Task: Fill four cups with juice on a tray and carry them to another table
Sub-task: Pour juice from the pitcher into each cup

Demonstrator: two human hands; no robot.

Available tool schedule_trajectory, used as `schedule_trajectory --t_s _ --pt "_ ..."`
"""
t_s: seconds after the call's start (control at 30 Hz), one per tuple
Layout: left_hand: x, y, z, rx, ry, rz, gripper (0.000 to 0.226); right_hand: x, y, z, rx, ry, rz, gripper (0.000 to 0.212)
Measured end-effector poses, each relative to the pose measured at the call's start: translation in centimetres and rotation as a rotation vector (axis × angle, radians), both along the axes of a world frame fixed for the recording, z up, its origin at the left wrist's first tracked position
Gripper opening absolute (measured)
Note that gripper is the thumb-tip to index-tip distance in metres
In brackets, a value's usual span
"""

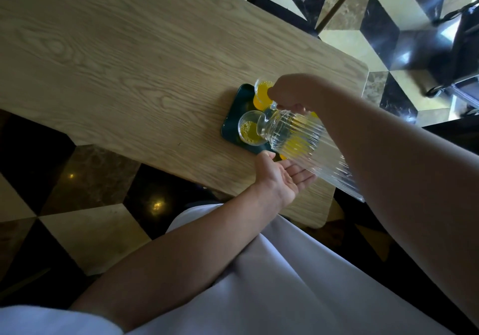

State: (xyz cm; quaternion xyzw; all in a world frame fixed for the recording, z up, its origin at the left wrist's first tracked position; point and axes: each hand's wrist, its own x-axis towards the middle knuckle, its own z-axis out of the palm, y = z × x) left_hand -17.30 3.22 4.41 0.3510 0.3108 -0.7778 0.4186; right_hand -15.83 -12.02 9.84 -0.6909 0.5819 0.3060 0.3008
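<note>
Right hand (287,93) grips tilted ribbed pitcher (293,137), spout over near cup (250,130) on green tray (230,124). Left hand (282,176) open, empty, beside tray on counter (129,75). Risk: overtilt floods cup; pitcher knocks filled far cup (261,93).

floor (344,39): lying in beige, brown and black cube-pattern tiles, gleaming | chair (278,8): standing at table's far edge, dark seat | black wheeled frame (458,57): sitting far right
</note>
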Motion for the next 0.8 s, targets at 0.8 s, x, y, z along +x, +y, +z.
schedule_trajectory --t_s 0.8 --pt "-0.4 0.7 -1.5 -0.106 -0.117 -0.061 0.064 -3.0 0.4 1.0 -0.073 -0.097 -0.133 0.04"
